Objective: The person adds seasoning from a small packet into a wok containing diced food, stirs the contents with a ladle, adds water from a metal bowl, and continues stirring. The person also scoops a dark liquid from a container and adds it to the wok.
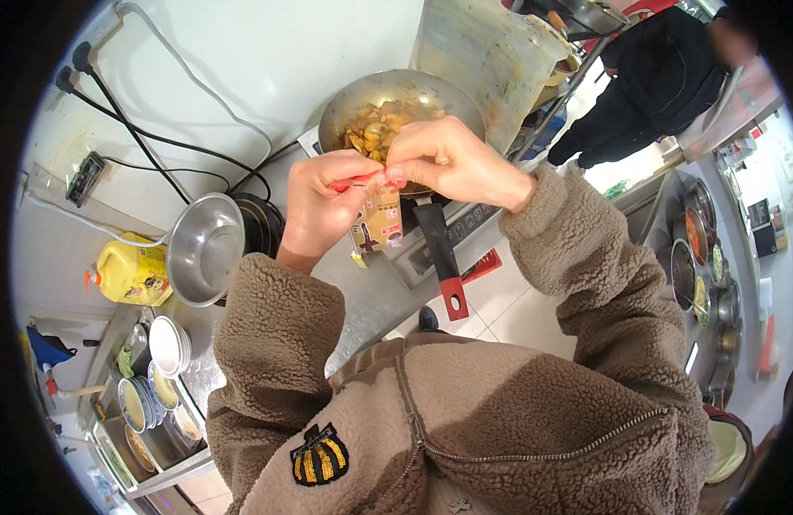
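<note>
Between my two hands is a printed brown-and-red food packet (pixel 382 215) that bears writing, held by its red top edge. My left hand (pixel 322 206) pinches one side of that edge, and my right hand (pixel 451 158) pinches the other side close by. Whether the top is torn cannot be told. Just beyond, partly hidden by my hands, a steel wok (pixel 457 100) holds cooked yellow-brown food (pixel 374 129). Its black handle with a red end (pixel 440 264) points towards me. Under the wok is an induction cooker (pixel 470 222) with a button panel.
To the left stand a steel bowl (pixel 206 251), a yellow jug with a pump (pixel 135 267) and stacked white bowls (pixel 169 347). Black power cables (pixel 135 132) run along the wall. A person in black (pixel 654 77) stands at upper right. Food pans (pixel 696 235) line the right counter.
</note>
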`<state>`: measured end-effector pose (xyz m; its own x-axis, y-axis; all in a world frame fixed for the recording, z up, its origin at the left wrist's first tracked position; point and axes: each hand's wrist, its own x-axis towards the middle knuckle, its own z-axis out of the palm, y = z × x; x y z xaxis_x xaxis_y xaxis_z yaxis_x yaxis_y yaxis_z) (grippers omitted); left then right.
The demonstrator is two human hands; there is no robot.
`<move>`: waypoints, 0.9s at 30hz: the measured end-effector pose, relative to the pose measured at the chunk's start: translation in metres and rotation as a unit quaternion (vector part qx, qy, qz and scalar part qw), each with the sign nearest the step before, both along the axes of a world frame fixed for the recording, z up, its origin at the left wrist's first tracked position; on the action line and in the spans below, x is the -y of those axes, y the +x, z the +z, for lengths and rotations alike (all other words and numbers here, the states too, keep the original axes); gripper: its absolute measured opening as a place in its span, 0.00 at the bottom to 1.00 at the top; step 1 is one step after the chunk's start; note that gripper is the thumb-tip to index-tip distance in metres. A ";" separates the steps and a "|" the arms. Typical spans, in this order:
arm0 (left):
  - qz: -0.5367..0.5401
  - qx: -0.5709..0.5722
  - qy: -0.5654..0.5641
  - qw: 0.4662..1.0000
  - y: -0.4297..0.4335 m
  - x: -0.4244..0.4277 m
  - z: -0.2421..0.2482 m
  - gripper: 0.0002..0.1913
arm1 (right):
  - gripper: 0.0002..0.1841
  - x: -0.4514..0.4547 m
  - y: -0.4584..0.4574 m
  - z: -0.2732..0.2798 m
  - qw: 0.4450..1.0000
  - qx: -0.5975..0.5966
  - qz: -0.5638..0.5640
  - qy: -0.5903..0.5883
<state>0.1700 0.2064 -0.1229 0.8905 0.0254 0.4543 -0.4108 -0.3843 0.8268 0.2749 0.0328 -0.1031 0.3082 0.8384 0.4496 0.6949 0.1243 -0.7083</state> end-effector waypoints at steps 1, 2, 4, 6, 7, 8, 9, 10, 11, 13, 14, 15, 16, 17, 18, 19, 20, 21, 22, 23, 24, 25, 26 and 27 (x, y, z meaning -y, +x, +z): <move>0.002 -0.019 -0.033 0.999 -0.001 0.002 -0.001 0.04 | 0.06 0.001 -0.004 -0.005 0.997 -0.071 -0.019 -0.010; 0.002 -0.007 -0.051 0.999 -0.002 0.004 -0.003 0.03 | 0.07 0.003 -0.007 -0.008 0.989 -0.150 -0.016 0.000; 0.006 -0.004 -0.087 0.996 -0.004 0.009 -0.005 0.02 | 0.08 0.005 -0.016 -0.014 0.948 -0.316 -0.020 -0.012; 0.004 -0.012 -0.111 0.994 -0.005 0.013 -0.005 0.02 | 0.08 0.004 -0.025 -0.018 0.934 -0.351 -0.033 0.051; 0.005 -0.008 -0.123 0.992 -0.006 0.014 -0.004 0.02 | 0.08 0.004 -0.028 -0.019 0.925 -0.369 -0.039 0.082; 0.010 -0.012 -0.126 0.992 -0.006 0.016 -0.004 0.02 | 0.08 0.002 -0.031 -0.020 0.919 -0.381 -0.046 0.095; 0.017 -0.011 -0.129 0.991 -0.007 0.017 -0.003 0.02 | 0.08 0.002 -0.034 -0.020 0.911 -0.393 -0.054 0.109; 0.027 -0.015 -0.133 0.991 -0.008 0.019 -0.002 0.03 | 0.08 0.001 -0.035 -0.020 0.905 -0.404 -0.049 0.123; 0.031 -0.009 -0.126 0.992 -0.009 0.020 -0.001 0.03 | 0.08 0.001 -0.036 -0.020 0.906 -0.399 -0.066 0.122; 0.047 -0.007 -0.115 0.992 -0.012 0.023 0.000 0.03 | 0.08 0.001 -0.038 -0.020 0.912 -0.384 -0.069 0.128; 0.051 0.001 -0.109 0.993 -0.014 0.024 0.001 0.03 | 0.08 0.001 -0.038 -0.020 0.910 -0.388 -0.074 0.126; 0.056 0.008 -0.103 0.993 -0.015 0.025 0.001 0.03 | 0.07 0.001 -0.040 -0.020 0.908 -0.392 -0.073 0.131; 0.061 0.017 -0.101 0.993 -0.017 0.026 0.001 0.03 | 0.07 0.001 -0.041 -0.020 0.905 -0.394 -0.060 0.147; 0.063 0.004 -0.099 0.993 -0.018 0.027 0.001 0.03 | 0.07 0.001 -0.043 -0.020 0.902 -0.403 -0.068 0.143; 0.066 -0.006 -0.101 0.993 -0.019 0.027 0.001 0.03 | 0.07 0.000 -0.045 -0.019 0.898 -0.409 -0.066 0.149; 0.070 -0.015 -0.107 0.992 -0.020 0.027 0.001 0.03 | 0.07 -0.001 -0.046 -0.019 0.893 -0.416 -0.063 0.157; 0.060 -0.025 -0.128 0.990 -0.021 0.026 0.000 0.04 | 0.07 -0.001 -0.047 -0.017 0.904 -0.393 -0.084 0.147; 0.053 -0.035 -0.152 0.986 -0.022 0.025 0.000 0.04 | 0.07 -0.002 -0.048 -0.016 0.912 -0.372 -0.104 0.139; 0.043 -0.056 -0.177 0.982 -0.023 0.024 0.000 0.04 | 0.07 -0.002 -0.048 -0.014 0.920 -0.353 -0.121 0.116; 0.026 -0.062 -0.189 0.980 -0.024 0.022 -0.001 0.05 | 0.07 -0.001 -0.046 -0.011 0.957 -0.226 -0.135 0.122; 0.007 -0.078 -0.202 0.976 -0.026 0.020 -0.001 0.06 | 0.06 0.001 -0.043 -0.008 0.978 -0.099 -0.144 0.110; -0.011 -0.088 -0.222 0.971 -0.027 0.019 -0.001 0.06 | 0.06 0.002 -0.041 -0.005 0.980 0.024 -0.166 0.105; -0.020 -0.105 -0.211 0.972 -0.029 0.017 -0.001 0.07 | 0.05 0.003 -0.039 -0.002 0.985 0.052 -0.138 0.093; -0.027 -0.115 -0.208 0.971 -0.031 0.016 -0.001 0.07 | 0.05 0.004 -0.037 0.000 0.985 0.075 -0.126 0.089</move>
<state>0.1395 0.1907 -0.1238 0.9724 0.1144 0.2034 -0.2069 0.0193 0.9782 0.2374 0.0286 -0.1029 0.4157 0.6479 0.6383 0.8147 0.0468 -0.5780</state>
